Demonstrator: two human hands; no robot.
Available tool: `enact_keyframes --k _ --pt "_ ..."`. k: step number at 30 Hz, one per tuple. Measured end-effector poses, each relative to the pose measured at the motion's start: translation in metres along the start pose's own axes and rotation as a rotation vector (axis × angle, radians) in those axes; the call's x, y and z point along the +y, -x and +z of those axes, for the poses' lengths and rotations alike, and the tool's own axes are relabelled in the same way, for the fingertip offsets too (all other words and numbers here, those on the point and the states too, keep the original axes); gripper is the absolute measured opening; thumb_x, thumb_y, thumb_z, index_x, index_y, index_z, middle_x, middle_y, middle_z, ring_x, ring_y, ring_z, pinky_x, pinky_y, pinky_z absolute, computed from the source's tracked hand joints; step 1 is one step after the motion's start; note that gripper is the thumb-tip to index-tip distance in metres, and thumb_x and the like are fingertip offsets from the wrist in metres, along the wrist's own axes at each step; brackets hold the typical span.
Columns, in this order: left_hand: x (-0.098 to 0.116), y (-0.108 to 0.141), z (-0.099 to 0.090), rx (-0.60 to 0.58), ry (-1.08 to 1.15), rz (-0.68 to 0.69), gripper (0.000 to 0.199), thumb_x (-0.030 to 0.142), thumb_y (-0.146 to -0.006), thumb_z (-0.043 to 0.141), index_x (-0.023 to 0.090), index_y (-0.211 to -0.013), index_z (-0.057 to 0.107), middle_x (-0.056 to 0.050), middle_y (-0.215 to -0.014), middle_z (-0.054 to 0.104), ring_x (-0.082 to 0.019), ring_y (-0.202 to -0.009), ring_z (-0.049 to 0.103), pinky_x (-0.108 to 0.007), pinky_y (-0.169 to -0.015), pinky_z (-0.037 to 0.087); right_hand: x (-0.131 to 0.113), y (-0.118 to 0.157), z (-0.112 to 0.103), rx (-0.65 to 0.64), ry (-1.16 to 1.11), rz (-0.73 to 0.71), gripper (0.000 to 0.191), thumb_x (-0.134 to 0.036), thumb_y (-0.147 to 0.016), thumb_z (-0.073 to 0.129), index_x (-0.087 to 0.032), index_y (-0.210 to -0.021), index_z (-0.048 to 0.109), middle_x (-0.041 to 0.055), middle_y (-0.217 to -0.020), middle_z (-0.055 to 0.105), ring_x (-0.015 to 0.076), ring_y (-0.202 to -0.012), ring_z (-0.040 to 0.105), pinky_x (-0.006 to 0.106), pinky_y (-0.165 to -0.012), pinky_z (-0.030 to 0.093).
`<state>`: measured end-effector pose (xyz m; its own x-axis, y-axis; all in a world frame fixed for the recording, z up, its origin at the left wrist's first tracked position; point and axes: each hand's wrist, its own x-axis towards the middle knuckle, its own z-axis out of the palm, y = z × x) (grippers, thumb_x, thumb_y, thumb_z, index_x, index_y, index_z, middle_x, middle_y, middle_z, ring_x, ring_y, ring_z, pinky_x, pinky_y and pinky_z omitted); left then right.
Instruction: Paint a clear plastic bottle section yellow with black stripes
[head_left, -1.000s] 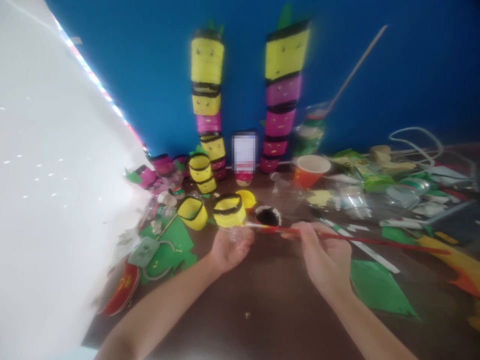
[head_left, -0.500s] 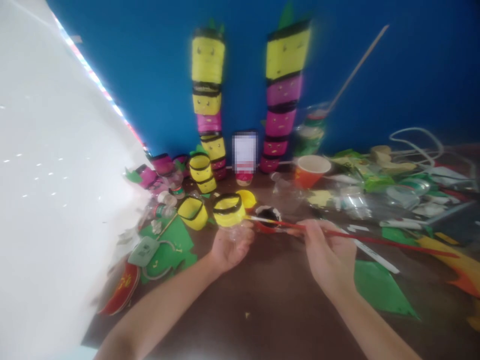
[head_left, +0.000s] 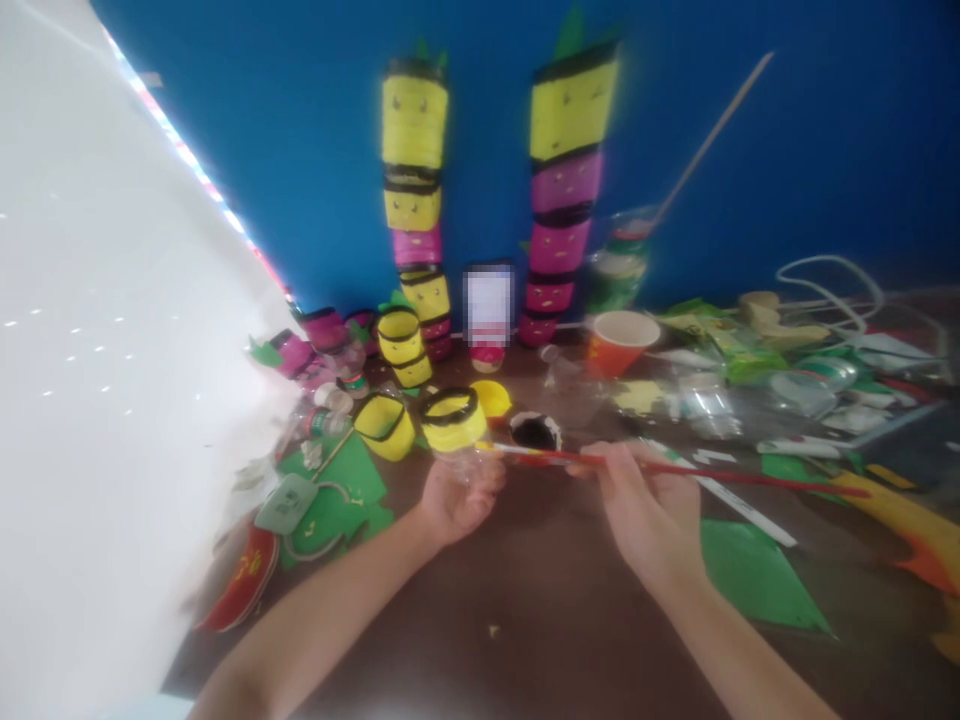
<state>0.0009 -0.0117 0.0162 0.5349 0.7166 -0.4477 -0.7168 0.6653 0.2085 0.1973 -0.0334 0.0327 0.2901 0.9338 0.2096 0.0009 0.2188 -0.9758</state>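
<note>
Near the middle, my left hand (head_left: 461,500) is wrapped round the clear lower part of a small cup (head_left: 454,420), painted yellow above with a black rim. My right hand (head_left: 641,495) grips a long red-handled paintbrush (head_left: 750,480), which lies level and points left. Its tip touches or nearly touches the right side of the cup; blur hides which. Just behind the brush are a pot with dark paint (head_left: 536,432) and a yellow paint lid or pot (head_left: 491,399). Another yellow cup with a black rim (head_left: 385,426) lies left of the held one.
Two tall stacks of yellow and pink cups (head_left: 415,120) (head_left: 571,110) stand at the blue wall. An orange paper cup (head_left: 622,342), clear bottles and scraps crowd the right. Green sheets (head_left: 761,575) (head_left: 352,480) and a red round lid (head_left: 244,575) lie on the brown table (head_left: 480,660).
My right hand and the brush have shifted slightly left, and the brush tip sits a little lower on the cup. The held cup has moved slightly left in my left hand.
</note>
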Motion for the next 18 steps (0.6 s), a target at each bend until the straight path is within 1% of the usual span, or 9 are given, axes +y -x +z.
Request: enact_keyframes --k 4,8,11,14,16,18 --pt "0.000 0.000 -0.003 -0.027 0.011 -0.063 0.021 0.019 -0.085 0.042 0.008 -0.082 0.059 -0.001 -0.064 0.042 -0.007 -0.046 0.036 -0.012 -0.035 0.026 0.004 0.003 0.004 -0.040 -0.008 0.066 0.029 -0.050 -0.081 0.064 -0.022 -0.073 0.067 0.0070 -0.064 0.070 0.0236 -0.062 0.068 0.039 -0.063 0.057" --pt "0.002 0.003 -0.001 -0.053 0.028 -0.181 0.018 0.021 -0.085 0.043 0.009 -0.084 0.057 0.002 -0.062 0.035 -0.006 -0.045 0.032 -0.010 -0.032 0.020 -0.003 0.001 0.005 0.012 0.091 0.054 0.033 -0.052 -0.081 0.062 -0.020 -0.071 0.068 0.0041 -0.061 0.070 0.0194 -0.058 0.067 0.034 -0.065 0.057" --pt "0.004 0.005 -0.001 -0.083 0.054 -0.203 0.016 0.018 -0.086 0.042 0.010 -0.085 0.055 0.003 -0.061 0.032 -0.005 -0.043 0.030 -0.009 -0.030 0.017 -0.004 -0.003 0.002 0.045 0.134 0.021 0.033 -0.051 -0.082 0.062 -0.020 -0.072 0.069 0.0039 -0.061 0.070 0.0199 -0.062 0.068 0.034 -0.069 0.056" --pt "0.005 0.006 -0.002 -0.113 0.053 -0.207 0.016 0.016 -0.086 0.041 0.010 -0.083 0.055 0.004 -0.060 0.031 -0.005 -0.041 0.029 -0.009 -0.030 0.017 0.000 -0.005 0.000 0.054 0.029 0.029 0.031 -0.051 -0.081 0.064 -0.021 -0.073 0.068 0.0040 -0.061 0.070 0.0212 -0.063 0.068 0.035 -0.068 0.056" --pt "0.006 0.005 -0.004 -0.141 0.014 -0.229 0.018 0.018 -0.088 0.040 0.010 -0.080 0.055 0.004 -0.057 0.030 -0.005 -0.040 0.028 -0.009 -0.029 0.015 0.004 -0.004 0.000 0.020 -0.071 0.049 0.030 -0.052 -0.079 0.065 -0.022 -0.073 0.067 0.0042 -0.062 0.070 0.0216 -0.062 0.068 0.036 -0.066 0.056" --pt "0.006 0.005 -0.005 -0.172 -0.045 -0.262 0.023 0.021 -0.089 0.040 0.010 -0.078 0.057 0.004 -0.055 0.030 -0.005 -0.039 0.027 -0.008 -0.028 0.013 0.007 -0.002 0.001 -0.026 -0.111 0.063 0.030 -0.051 -0.078 0.066 -0.022 -0.072 0.067 0.0044 -0.063 0.070 0.0213 -0.062 0.068 0.036 -0.065 0.057"
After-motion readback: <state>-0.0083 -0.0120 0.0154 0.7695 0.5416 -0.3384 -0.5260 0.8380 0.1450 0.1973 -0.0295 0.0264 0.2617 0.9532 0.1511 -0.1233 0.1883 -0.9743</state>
